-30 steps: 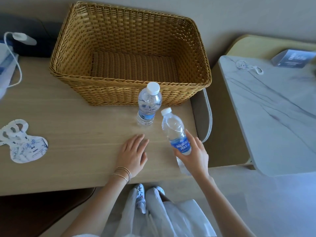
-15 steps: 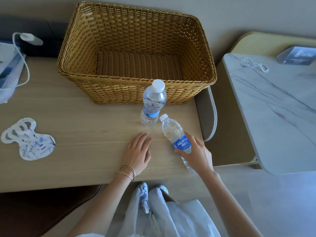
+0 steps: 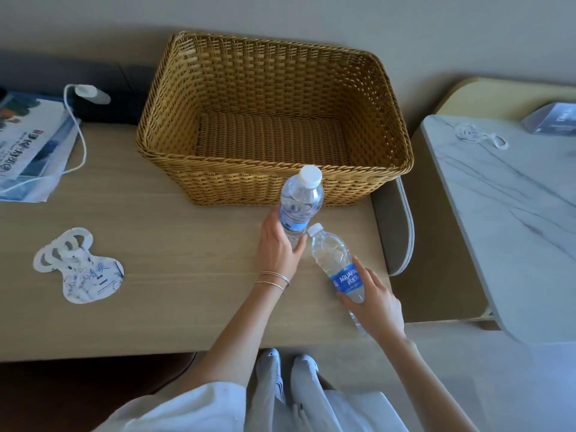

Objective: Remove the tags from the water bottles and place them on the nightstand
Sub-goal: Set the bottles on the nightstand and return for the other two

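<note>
The left hand [image 3: 278,246] grasps the upright bottle [image 3: 301,199] low down, fingers curled round its far side and thumb pressed on the near side, below the blue label. This bottle has a white cap and stands on the table [image 3: 174,260] just in front of the basket's [image 3: 249,179] front wall, toward the table's right edge. Two thin bracelets [image 3: 274,279] circle the left wrist.

The right hand [image 3: 375,304] grips the tilted bottle [image 3: 333,260] round its lower half, thumb across the near side under the blue AQUAFINA label and fingers wrapped behind. The bottle leans with its white cap up and to the left, just beside the upright bottle's lower part. Its base is hidden behind the hand at the table's near edge, close to the near right corner, and whether it touches the table cannot be told.

The tags [image 3: 79,266] lie flat in a loose overlapping pile on the left part of the table, midway between its far and near edges, well apart from both bottles. They are white with ring-shaped tops and blue print.

A brochure [image 3: 29,148] lies at the table's far left corner with a white cable [image 3: 81,141] looping over it.

To the right of the table is a marble top [image 3: 514,238]; near its far edge lie a small white loop [image 3: 480,138] and a dark card [image 3: 553,118]
</note>
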Demonstrator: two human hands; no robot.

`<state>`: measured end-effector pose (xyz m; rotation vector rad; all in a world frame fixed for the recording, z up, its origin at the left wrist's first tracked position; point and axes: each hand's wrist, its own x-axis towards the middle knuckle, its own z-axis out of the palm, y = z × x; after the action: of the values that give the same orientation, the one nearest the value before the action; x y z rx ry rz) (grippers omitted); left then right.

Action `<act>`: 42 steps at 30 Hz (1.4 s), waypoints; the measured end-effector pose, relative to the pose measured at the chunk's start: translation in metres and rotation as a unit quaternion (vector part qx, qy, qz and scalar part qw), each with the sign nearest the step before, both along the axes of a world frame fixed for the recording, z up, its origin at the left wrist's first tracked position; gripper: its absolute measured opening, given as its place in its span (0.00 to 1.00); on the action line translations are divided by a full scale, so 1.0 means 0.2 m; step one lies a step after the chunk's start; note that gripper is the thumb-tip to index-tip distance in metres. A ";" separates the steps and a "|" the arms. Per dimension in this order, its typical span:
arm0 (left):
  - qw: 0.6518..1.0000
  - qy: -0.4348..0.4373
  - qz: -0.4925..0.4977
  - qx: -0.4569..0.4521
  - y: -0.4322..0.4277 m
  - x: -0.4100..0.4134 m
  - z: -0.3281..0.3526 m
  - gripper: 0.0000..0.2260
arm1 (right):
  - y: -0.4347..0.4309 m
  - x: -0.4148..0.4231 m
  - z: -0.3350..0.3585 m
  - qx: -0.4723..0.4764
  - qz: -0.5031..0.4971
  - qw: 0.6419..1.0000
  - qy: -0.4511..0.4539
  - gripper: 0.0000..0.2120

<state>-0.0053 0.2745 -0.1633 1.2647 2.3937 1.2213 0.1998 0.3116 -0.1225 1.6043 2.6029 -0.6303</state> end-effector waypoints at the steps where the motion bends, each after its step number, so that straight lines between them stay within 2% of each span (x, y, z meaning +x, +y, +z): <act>1: 1.000 -0.022 0.008 0.017 0.01 0.01 0.00 0.32 | -0.01 0.00 0.00 0.005 -0.001 1.000 -0.004 0.36; 5: 0.998 -0.033 0.022 0.042 0.02 0.02 0.00 0.30 | -0.01 -0.04 -0.01 0.012 -0.002 1.000 -0.008 0.36; 11: 0.999 0.030 0.036 0.008 -0.18 0.03 0.02 0.28 | 0.00 -0.06 0.00 0.009 0.017 1.000 0.003 0.36; 14: 0.999 0.020 0.040 -0.008 -0.34 0.04 0.07 0.30 | 0.01 -0.06 -0.01 0.003 0.012 1.000 0.007 0.36; 19: 0.988 0.024 0.056 -0.144 -0.50 0.03 0.08 0.31 | 0.01 -0.06 -0.01 0.004 0.015 1.000 0.010 0.35; 23: 0.979 0.008 0.063 -0.192 -0.51 0.03 0.10 0.35 | 0.01 -0.06 -0.01 0.006 0.022 1.000 0.006 0.36; 25: 0.966 -0.016 0.043 -0.255 -0.51 0.03 0.13 0.37 | 0.03 -0.05 -0.02 -0.012 0.026 1.000 0.012 0.36; 27: 0.946 -0.028 0.028 -0.321 -0.51 0.03 0.16 0.33 | 0.05 -0.04 -0.02 -0.032 0.033 0.999 0.015 0.37; 29: 0.929 0.001 0.037 -0.367 -0.49 0.03 0.19 0.31 | 0.09 -0.04 -0.01 -0.035 0.044 0.998 0.011 0.37; 31: 0.916 0.065 0.050 -0.392 -0.45 0.04 0.23 0.33 | 0.11 -0.04 0.01 -0.023 0.061 0.998 -0.007 0.37; 33: 0.915 0.117 0.046 -0.383 -0.39 0.07 0.21 0.37 | 0.12 -0.05 0.03 -0.009 0.074 0.997 -0.011 0.36; 36: 0.929 0.148 0.037 -0.336 -0.32 0.10 0.14 0.39 | 0.12 -0.09 0.03 0.001 0.087 0.996 0.007 0.38; 42: 0.934 0.208 0.038 -0.287 -0.32 0.03 0.10 0.34 | 0.19 -0.10 0.00 0.024 0.057 0.998 -0.008 0.37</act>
<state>0.0001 0.2101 -0.1438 1.3234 2.8000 0.2087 0.1808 0.3488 -0.1228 1.4544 2.6926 -0.5499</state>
